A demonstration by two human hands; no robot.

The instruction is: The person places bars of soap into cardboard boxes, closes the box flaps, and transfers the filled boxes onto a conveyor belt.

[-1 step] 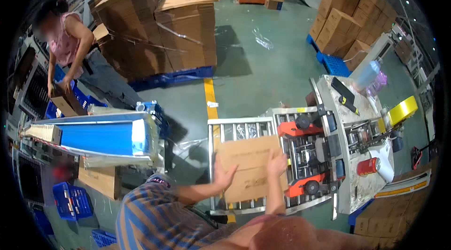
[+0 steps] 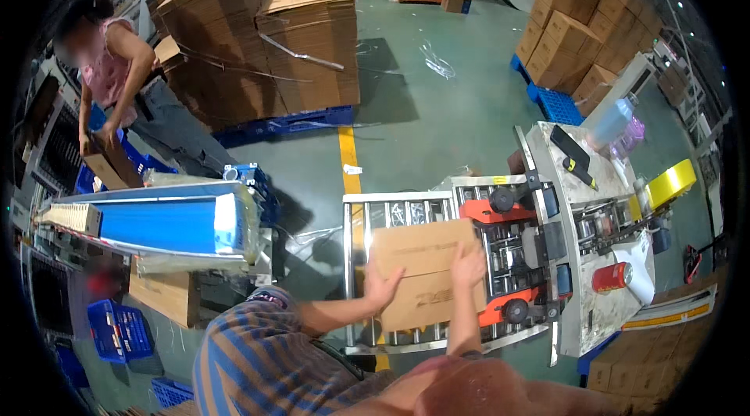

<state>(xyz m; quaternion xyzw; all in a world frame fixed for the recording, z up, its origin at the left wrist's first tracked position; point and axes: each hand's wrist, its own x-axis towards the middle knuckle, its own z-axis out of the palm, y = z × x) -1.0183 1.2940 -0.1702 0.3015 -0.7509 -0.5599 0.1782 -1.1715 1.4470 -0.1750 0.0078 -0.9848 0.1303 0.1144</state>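
A closed brown cardboard box (image 2: pixel 422 250) rests on the metal roller conveyor (image 2: pixel 361 209) in front of me, its two top flaps meeting at a seam. My left hand (image 2: pixel 383 285) grips its left side, thumb lying over the top and the other fingers partly hidden. Near the right edge, my right hand (image 2: pixel 467 266) holds the box from above and the side, fingers pointing away from me. Beyond the box's right side stands the carton sealing machine (image 2: pixel 553 236), with orange-red guides (image 2: pixel 498 211) close to the box.
To the left is a blue belt conveyor (image 2: pixel 156 227); a person (image 2: pixel 117 64) handles a small box behind it. Flat cartons (image 2: pixel 308 49) are stacked on a blue pallet. Boxes (image 2: pixel 562 41) are piled at far right. A red can (image 2: pixel 612 277) and yellow tape roll (image 2: pixel 670 185) sit by the machine.
The box has shifted right along the rollers, toward the machine's guides, with both my hands moving along on it. The view has tilted slightly.
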